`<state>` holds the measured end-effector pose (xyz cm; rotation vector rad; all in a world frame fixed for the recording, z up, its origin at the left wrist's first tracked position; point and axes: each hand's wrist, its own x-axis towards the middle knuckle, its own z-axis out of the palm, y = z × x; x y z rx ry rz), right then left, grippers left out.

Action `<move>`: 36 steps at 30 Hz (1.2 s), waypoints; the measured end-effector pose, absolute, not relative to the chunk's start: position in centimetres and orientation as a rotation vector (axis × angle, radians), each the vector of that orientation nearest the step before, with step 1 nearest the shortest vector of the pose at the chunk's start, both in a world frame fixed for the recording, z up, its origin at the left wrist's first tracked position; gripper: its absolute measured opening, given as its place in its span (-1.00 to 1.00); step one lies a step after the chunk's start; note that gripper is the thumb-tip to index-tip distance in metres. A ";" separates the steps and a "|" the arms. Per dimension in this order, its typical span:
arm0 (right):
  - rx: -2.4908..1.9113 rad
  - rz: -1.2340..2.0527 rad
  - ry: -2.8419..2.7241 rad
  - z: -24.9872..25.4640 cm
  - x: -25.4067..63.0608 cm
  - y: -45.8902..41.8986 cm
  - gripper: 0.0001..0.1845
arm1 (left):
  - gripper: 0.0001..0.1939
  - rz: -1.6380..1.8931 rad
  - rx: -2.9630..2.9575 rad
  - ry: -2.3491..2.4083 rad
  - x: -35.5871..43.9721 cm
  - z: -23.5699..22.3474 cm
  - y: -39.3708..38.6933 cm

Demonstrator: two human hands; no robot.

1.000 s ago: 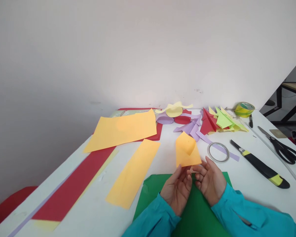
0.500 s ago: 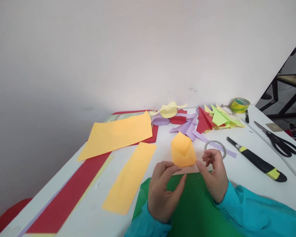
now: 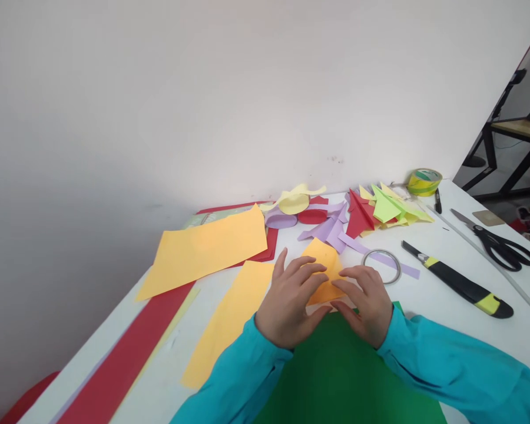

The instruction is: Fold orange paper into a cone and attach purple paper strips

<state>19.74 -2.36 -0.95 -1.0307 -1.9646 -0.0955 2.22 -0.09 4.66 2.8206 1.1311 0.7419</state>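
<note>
A small folded piece of orange paper (image 3: 320, 252) lies on the table between my hands, its sides partly covered by fingers. My left hand (image 3: 294, 303) has its fingers bent over the paper's left side, thumb low at the near edge. From the right, my right hand (image 3: 365, 299) curls its fingertips onto the paper, its thumb close to the left thumb. Under my wrists is a green sheet (image 3: 335, 365). A roll of narrow tape (image 3: 398, 272) rests just beyond my right hand, over a purple paper strip (image 3: 408, 271).
Orange sheets (image 3: 212, 247) and a long red strip (image 3: 128, 359) lie left. Folded paper planes (image 3: 360, 215) and paper rings (image 3: 312, 216) sit near the wall. On the right are a utility knife (image 3: 459, 285), black scissors (image 3: 503, 247), a ruler-like strip (image 3: 512, 282) and yellow tape (image 3: 424, 184).
My left hand has moved up and over the orange paper's left side. My right hand has shifted left onto it, and the curled-over flap no longer shows. The view has shifted slightly.
</note>
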 end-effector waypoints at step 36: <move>-0.994 0.134 -2.021 -0.9 19.3 -2.2 -0.72 | -0.78 0.661 2.704 1.085 2.7 4.7 -0.2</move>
